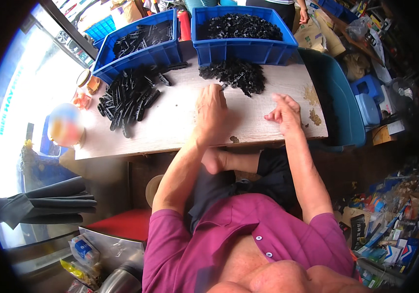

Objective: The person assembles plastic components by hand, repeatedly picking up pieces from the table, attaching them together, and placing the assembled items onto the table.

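Wearer: seated at the near edge of the table, purple buttoned shirt (248, 239) lowest in view; both bare forearms rise from the lower edge toward the tabletop.
Table (180, 122): pale, worn wooden top with brown stains toward its right end; near edge chipped.
Left hand (210, 113): back uppermost, resting on the tabletop near its middle; fingers curled and pinched on a small pale part (223, 86) at the fingertips, just at the near edge of the smaller pile.
Right hand (283, 115): lifted just above the table's right portion; fingers spread and loose, holding nothing; well apart from the pile.
Smaller pile (234, 74): short black plastic pieces heaped on the table, just ahead of the left hand and touching the front of the right bin.
Larger pile (129, 95): longer black plastic strips spread over the table's left portion, reaching up to the front of the left bin.
Jar (83, 78): 1, lidded, at the table's far left edge beside the larger pile.
Right bin (243, 50): 1 blue plastic crate at the far edge, heaped with small black pieces.
Left bin (136, 54): 1 blue plastic crate, angled, beside the right bin; holds long black strips.
Teal tub (339, 97): large, standing off the table's right end.
Beyond: another person's hand (303, 14) at the top edge, past the right bin.
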The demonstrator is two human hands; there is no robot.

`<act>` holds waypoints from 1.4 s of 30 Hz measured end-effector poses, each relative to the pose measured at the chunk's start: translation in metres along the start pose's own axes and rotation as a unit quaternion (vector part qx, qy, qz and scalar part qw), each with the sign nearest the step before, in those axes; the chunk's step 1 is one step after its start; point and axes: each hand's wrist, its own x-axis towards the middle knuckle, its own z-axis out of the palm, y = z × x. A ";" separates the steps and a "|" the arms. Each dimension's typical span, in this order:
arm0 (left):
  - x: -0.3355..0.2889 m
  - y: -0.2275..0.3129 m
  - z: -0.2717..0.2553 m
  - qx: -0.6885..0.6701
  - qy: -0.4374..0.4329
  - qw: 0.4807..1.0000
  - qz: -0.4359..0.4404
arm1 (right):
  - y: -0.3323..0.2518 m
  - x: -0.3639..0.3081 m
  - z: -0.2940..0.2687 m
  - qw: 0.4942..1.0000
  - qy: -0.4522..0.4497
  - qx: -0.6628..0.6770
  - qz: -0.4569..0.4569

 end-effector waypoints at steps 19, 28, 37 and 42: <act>-0.027 0.025 -0.017 -0.133 -0.073 0.988 0.026 | 0.016 -0.016 0.060 0.978 -0.165 -0.125 0.018; -0.034 0.026 -0.033 -0.132 -0.030 0.991 -0.019 | 0.022 -0.018 0.055 0.972 -0.189 -0.137 -0.007; -0.006 -0.106 -0.112 0.399 0.001 0.915 -0.053 | 0.025 -0.016 0.054 0.981 -0.178 -0.079 -0.023; -0.014 -0.090 -0.103 0.300 -0.077 0.950 -0.027 | 0.025 -0.016 0.055 0.981 -0.178 -0.065 -0.030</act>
